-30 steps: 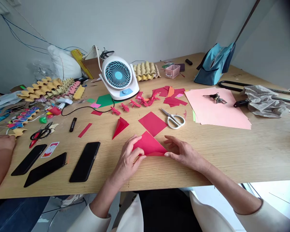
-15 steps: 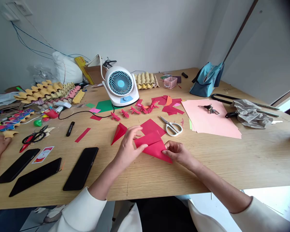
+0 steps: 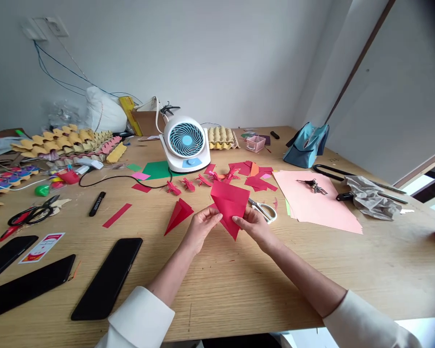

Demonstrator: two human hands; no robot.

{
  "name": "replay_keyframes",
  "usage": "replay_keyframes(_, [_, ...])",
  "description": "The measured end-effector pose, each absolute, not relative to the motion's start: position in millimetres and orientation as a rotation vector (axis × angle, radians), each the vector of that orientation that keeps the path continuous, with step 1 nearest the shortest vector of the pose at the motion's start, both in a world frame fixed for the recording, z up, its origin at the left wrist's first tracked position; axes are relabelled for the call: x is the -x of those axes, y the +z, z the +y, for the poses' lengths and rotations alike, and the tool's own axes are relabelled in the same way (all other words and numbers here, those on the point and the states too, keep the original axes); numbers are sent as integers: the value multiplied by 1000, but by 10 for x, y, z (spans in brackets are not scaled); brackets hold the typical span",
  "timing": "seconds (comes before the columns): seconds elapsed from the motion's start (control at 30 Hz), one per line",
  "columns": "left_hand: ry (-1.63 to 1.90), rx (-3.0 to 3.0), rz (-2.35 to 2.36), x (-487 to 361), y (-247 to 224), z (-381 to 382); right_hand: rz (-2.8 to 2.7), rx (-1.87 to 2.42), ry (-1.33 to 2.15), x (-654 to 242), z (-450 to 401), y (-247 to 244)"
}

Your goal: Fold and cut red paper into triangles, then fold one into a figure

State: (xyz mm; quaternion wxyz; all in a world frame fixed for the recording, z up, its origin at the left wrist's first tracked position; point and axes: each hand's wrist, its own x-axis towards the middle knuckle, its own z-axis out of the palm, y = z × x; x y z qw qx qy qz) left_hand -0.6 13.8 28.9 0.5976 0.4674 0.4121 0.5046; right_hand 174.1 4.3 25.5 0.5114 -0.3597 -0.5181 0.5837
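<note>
A folded sheet of red paper point(image 3: 230, 199) is held up over the table, its narrow point downward. My left hand point(image 3: 202, 226) pinches its left edge between thumb and fingers. My right hand point(image 3: 255, 227) grips the lower right edge, thumb in front. Just left of my left hand lies a folded red paper cone shape point(image 3: 179, 215). White-handled scissors point(image 3: 264, 211) lie behind my right hand, partly hidden by it and the paper. Beyond the sheet, several small red folded paper figures point(image 3: 188, 184) stand in a row.
A white fan point(image 3: 186, 142) stands at the back centre. Pink sheets point(image 3: 313, 208) with keys point(image 3: 313, 186) lie on the right, near a blue bag point(image 3: 306, 145). Phones point(image 3: 108, 278), a black marker point(image 3: 97, 204) and black-handled scissors point(image 3: 32, 214) are on the left.
The red paper has been lifted and turned upright, point down. My left hand has closed from loosely spread fingers into a pinch on its edge. The camera view has also shifted.
</note>
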Motion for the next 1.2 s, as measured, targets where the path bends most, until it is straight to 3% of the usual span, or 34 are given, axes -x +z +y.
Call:
replay_keyframes(0.47, [1160,-1170,942,-15,132,63,-1390,1039,1380,-1593,-43,-58])
replay_keyframes(0.87, [1395,-1004,1004,184,112,211,-1574,1131,1392,-1631,-91,-105])
replay_keyframes(1.2, [1370,-921,959,78,81,147,-1306,1115,1381,-1601,-74,-146])
